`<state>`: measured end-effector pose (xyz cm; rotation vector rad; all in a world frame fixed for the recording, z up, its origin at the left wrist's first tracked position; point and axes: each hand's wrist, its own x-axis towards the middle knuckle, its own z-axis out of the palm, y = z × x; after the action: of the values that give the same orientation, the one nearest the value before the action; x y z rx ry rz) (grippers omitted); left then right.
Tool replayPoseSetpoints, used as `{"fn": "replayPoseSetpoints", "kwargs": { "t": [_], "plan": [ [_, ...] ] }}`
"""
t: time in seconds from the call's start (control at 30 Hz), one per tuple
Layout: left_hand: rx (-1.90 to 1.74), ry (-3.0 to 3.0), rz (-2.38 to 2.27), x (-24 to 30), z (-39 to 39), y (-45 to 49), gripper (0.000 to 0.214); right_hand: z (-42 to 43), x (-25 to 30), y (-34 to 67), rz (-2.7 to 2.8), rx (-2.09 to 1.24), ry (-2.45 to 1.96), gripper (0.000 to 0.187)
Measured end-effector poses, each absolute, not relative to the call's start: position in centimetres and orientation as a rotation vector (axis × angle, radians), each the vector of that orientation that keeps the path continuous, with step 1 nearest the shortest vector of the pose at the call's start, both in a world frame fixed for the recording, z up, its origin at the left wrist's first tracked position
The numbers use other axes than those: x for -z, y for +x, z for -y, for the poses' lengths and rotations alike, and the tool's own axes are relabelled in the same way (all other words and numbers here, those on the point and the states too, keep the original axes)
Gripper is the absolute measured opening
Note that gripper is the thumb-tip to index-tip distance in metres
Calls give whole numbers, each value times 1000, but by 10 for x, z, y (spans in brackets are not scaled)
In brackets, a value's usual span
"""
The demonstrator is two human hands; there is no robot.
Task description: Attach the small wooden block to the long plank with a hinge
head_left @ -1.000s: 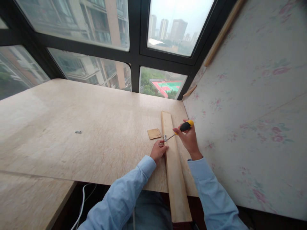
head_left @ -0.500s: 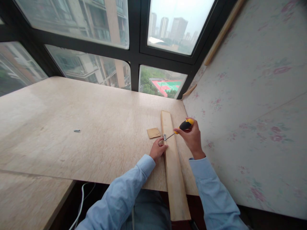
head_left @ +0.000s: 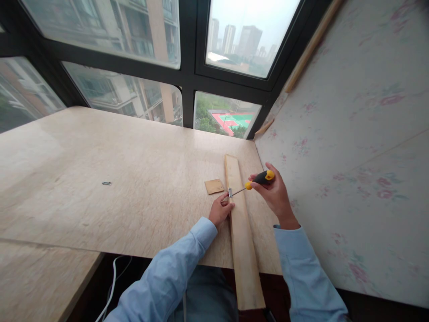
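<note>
A yellow-and-black screwdriver (head_left: 263, 177) is gripped in my right hand (head_left: 276, 194), its shaft slanting down to the left. The tip meets a small metal hinge (head_left: 230, 192) at the left edge of a long wooden board (head_left: 244, 241). My left hand (head_left: 220, 210) is closed at that same edge, with finger and thumb pinching the hinge against the board. Whether a screw sits under the tip is too small to make out. Just left of the board, beyond my left hand, lies a thin square wooden piece (head_left: 213, 186) with small holes.
Some small screws (head_left: 106, 183) lie on the marble-like sill (head_left: 140, 210) to the left. The board's near end juts past the sill's front edge. A flowered wall (head_left: 351, 179) rises close on the right; dark-framed windows stand behind. A white cable (head_left: 114, 277) hangs below.
My right hand has turned about the screwdriver handle and its wrist and forearm have shifted right. The tip stays at the hinge. My left hand and the board hold still.
</note>
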<state>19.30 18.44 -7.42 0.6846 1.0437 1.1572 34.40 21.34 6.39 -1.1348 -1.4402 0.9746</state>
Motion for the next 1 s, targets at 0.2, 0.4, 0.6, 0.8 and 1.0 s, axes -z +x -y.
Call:
{"fn": "replayPoseSetpoints", "kwargs": {
  "t": [0.2,0.4,0.6,0.8,1.0],
  "plan": [
    [-1163,629,-1004,68,-182,192,70,-221,-58,338,1408,-426,-1424,102],
    [-1162,609,-1012,67,-182,191,68,-218,-53,339,1336,-1056,-1027,90],
    [-1160,630,-1007,69,-182,190,73,-214,-59,350,1425,-930,-1267,73],
    [-1162,624,-1006,68,-183,190,72,-220,-49,335,1400,-697,-1384,55],
    [-1156,609,-1004,68,-182,190,68,-214,-50,338,1406,-1229,-1031,55]
  ]
}}
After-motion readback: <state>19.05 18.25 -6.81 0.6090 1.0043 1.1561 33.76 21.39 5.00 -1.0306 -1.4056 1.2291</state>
